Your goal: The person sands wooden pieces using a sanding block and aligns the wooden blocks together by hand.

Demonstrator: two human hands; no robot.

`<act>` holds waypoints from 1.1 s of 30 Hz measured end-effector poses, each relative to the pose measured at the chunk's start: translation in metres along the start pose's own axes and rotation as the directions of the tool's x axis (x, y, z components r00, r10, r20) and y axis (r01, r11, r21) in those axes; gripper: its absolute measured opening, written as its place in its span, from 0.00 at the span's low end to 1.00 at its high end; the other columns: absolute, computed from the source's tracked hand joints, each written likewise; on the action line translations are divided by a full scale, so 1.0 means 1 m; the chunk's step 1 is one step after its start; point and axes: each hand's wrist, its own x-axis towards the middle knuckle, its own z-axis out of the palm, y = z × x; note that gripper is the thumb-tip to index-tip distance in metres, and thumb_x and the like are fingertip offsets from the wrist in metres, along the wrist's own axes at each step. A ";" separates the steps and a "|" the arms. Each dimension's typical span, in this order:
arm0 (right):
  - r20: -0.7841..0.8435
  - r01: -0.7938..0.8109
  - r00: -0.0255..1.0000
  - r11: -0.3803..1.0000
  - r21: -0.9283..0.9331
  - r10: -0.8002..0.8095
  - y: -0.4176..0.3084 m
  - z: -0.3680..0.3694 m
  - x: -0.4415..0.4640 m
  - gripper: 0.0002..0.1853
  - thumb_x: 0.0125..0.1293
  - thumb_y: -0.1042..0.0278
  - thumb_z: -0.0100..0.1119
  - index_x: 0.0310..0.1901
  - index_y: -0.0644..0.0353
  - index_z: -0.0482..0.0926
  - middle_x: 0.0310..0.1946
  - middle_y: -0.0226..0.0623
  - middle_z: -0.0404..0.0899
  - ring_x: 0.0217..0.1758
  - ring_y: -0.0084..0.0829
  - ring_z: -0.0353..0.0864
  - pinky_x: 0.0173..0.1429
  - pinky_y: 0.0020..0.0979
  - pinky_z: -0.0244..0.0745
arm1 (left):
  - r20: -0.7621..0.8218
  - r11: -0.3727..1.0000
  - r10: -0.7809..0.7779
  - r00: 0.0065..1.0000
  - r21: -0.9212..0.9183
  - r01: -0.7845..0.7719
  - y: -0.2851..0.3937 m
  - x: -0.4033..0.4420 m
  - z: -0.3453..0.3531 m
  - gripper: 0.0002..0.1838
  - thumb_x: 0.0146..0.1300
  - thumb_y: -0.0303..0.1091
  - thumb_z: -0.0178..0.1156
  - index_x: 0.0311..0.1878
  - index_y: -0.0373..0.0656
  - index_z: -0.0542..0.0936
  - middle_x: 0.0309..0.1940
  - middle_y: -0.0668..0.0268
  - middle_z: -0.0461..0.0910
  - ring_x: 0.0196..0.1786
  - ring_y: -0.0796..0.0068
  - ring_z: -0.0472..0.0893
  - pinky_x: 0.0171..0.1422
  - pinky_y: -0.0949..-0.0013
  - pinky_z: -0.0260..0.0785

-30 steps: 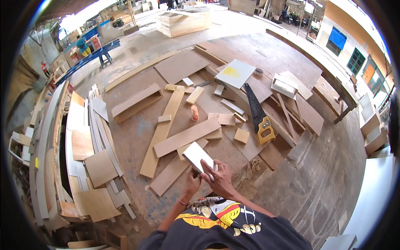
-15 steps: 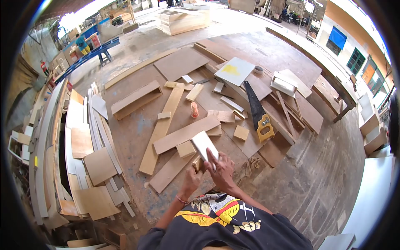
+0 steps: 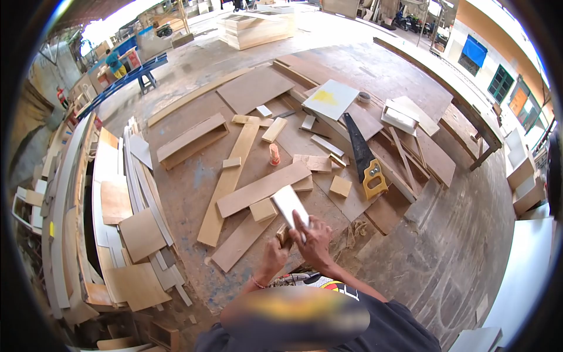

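My right hand (image 3: 316, 242) grips a short white-faced board (image 3: 289, 204), its fingers lying over the board's near end. Close beside it, my left hand (image 3: 273, 257) is closed on a small wooden block (image 3: 283, 235); part of the block is hidden by the fingers. Just beyond my hands, a square wood block (image 3: 263, 210) rests on a plank (image 3: 243, 243). A longer brown board (image 3: 258, 190) lies across the planks, and another small block (image 3: 340, 186) sits to the right.
A handsaw (image 3: 365, 155) with a yellow handle lies at the right of the worktable (image 3: 202, 258). An orange bottle-like object (image 3: 274, 154) stands among offcuts. Stacked boards (image 3: 138, 234) line the left side. A person (image 3: 115, 63) is far off at the back left.
My hands have shifted very slightly, with the white-faced board moving a little to the right. The things on the table stay in place.
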 end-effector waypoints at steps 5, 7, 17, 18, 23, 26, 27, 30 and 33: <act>0.024 0.101 0.995 0.994 -0.038 -0.100 -0.013 -0.009 -0.004 0.26 0.64 0.47 0.49 0.64 0.37 0.65 0.48 0.49 0.70 0.50 0.42 0.68 0.52 0.43 0.52 | -0.084 0.994 0.049 0.995 -0.093 -0.057 -0.005 -0.002 0.001 0.07 0.59 0.28 0.55 0.35 0.32 0.75 0.24 0.50 0.76 0.26 0.61 0.78 0.31 0.64 0.66; 0.027 0.013 1.000 1.000 -0.001 -0.013 -0.003 0.000 0.006 0.26 0.63 0.47 0.49 0.64 0.37 0.65 0.48 0.49 0.70 0.50 0.42 0.68 0.51 0.43 0.52 | 0.038 0.987 -0.134 0.990 -0.087 0.137 0.022 -0.002 -0.003 0.07 0.59 0.27 0.54 0.37 0.32 0.76 0.26 0.48 0.78 0.30 0.61 0.80 0.31 0.63 0.67; -0.084 0.093 0.991 0.989 -0.116 -0.103 -0.007 -0.002 -0.001 0.27 0.63 0.46 0.49 0.64 0.33 0.64 0.45 0.47 0.70 0.44 0.39 0.69 0.48 0.42 0.54 | -0.011 0.994 -0.082 0.997 -0.071 0.081 0.003 -0.002 0.002 0.07 0.60 0.27 0.53 0.36 0.32 0.76 0.21 0.53 0.76 0.26 0.72 0.77 0.28 0.63 0.66; 0.016 -0.048 0.999 0.999 -0.025 0.048 -0.007 -0.009 0.006 0.26 0.64 0.47 0.48 0.65 0.37 0.64 0.47 0.52 0.71 0.50 0.42 0.69 0.51 0.42 0.53 | 0.046 0.994 -0.093 0.995 -0.053 0.095 0.010 -0.001 0.000 0.07 0.59 0.27 0.54 0.36 0.32 0.75 0.20 0.52 0.75 0.25 0.73 0.77 0.27 0.63 0.65; 0.084 -0.060 0.995 0.998 -0.009 0.061 -0.007 -0.010 0.000 0.26 0.65 0.47 0.47 0.65 0.37 0.64 0.47 0.52 0.71 0.51 0.42 0.68 0.52 0.42 0.53 | -0.031 0.998 -0.054 0.998 -0.016 0.054 -0.009 0.000 0.008 0.08 0.58 0.28 0.55 0.37 0.31 0.75 0.19 0.52 0.74 0.25 0.72 0.76 0.27 0.63 0.64; -0.022 0.142 0.990 0.990 0.017 -0.142 -0.014 -0.012 -0.007 0.26 0.65 0.47 0.46 0.65 0.36 0.63 0.47 0.51 0.72 0.50 0.43 0.68 0.53 0.43 0.52 | -0.058 0.997 0.042 0.997 -0.055 -0.045 -0.013 0.000 0.003 0.08 0.58 0.28 0.55 0.37 0.31 0.75 0.20 0.51 0.75 0.25 0.67 0.78 0.28 0.63 0.65; -0.019 0.137 0.990 0.990 0.019 -0.137 -0.013 -0.011 -0.006 0.26 0.65 0.47 0.46 0.65 0.36 0.63 0.47 0.51 0.72 0.50 0.43 0.68 0.53 0.43 0.52 | -0.003 1.000 0.004 1.000 -0.020 -0.004 -0.008 -0.002 0.000 0.08 0.58 0.27 0.54 0.37 0.31 0.75 0.22 0.50 0.76 0.26 0.64 0.79 0.28 0.62 0.65; 0.045 -0.077 0.996 0.996 0.046 0.075 0.001 -0.003 0.006 0.25 0.66 0.45 0.44 0.65 0.36 0.64 0.47 0.50 0.72 0.49 0.43 0.69 0.52 0.43 0.53 | 0.027 0.994 -0.108 0.994 0.036 0.107 0.009 -0.005 0.003 0.07 0.57 0.23 0.53 0.39 0.32 0.75 0.27 0.55 0.78 0.32 0.69 0.78 0.35 0.65 0.67; 0.067 -0.048 0.997 0.999 0.024 0.047 0.001 -0.004 0.002 0.26 0.66 0.45 0.44 0.65 0.36 0.63 0.47 0.51 0.72 0.50 0.43 0.69 0.52 0.43 0.53 | 0.048 0.986 -0.147 0.988 0.091 0.142 0.010 -0.004 0.004 0.10 0.57 0.19 0.50 0.42 0.32 0.75 0.32 0.59 0.80 0.36 0.74 0.77 0.39 0.65 0.69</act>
